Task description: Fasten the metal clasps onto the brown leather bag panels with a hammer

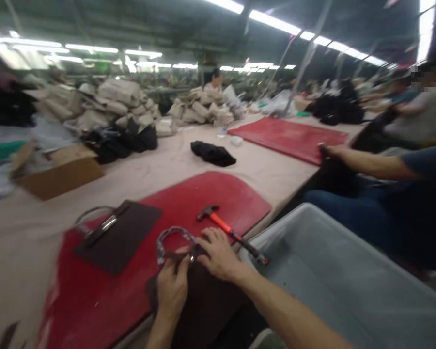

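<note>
A dark brown bag piece with a plastic-wrapped looped handle lies over the near edge of a red mat. My left hand pinches its top edge beside a small shiny metal part. Just right of that metal part, my right hand rests on the piece with its fingers spread, touching the top edge. Beyond my right hand lies a claw hammer with an orange and black handle. A second dark brown piece with a metal clasp and handle lies flat on the mat's left.
A grey bin stands at the right. A cardboard box, a black bundle and beige piles sit on the table. A seated person's arm reaches toward another red mat.
</note>
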`<state>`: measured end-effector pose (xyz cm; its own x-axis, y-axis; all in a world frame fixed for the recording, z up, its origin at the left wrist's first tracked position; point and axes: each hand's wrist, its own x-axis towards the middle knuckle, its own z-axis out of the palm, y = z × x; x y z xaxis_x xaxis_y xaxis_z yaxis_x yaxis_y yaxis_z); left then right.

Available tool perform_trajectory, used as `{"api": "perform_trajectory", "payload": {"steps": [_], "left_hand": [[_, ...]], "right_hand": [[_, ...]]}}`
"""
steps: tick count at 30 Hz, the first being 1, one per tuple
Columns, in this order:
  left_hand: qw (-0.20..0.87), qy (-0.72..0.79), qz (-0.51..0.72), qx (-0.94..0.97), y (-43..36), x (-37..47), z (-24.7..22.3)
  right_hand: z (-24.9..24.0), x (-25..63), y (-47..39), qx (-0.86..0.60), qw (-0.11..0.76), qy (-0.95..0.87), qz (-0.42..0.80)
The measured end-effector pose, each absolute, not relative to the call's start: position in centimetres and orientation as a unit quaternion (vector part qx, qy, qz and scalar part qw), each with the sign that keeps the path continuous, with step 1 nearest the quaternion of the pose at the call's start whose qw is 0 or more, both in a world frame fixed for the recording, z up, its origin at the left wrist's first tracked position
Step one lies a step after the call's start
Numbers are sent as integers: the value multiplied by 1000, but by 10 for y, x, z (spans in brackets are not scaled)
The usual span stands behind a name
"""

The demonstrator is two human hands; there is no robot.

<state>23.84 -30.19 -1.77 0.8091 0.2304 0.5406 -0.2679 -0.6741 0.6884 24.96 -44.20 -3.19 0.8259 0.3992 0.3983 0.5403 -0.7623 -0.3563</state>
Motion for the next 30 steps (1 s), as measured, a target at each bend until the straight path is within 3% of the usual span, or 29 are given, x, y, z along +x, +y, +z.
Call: {"api": "perform_trajectory", "payload": {"steps": [2,7,23,30], "left_hand": [[423,-27,303,854,-273,222,-35],[483,-64,297,822,-262,221,-50],[416,-108,307,849,-259,216,-51],[407,-114,288,859,-254,214,-52]], "right_hand": [[-43,261,-441,-917,264,-271,-127],[-48,272,-458,-904,242,-338,-97],[-37,293,-485,-868,308,-376,-96],[-41,291,-485,-864,297,-388,-121]]}}
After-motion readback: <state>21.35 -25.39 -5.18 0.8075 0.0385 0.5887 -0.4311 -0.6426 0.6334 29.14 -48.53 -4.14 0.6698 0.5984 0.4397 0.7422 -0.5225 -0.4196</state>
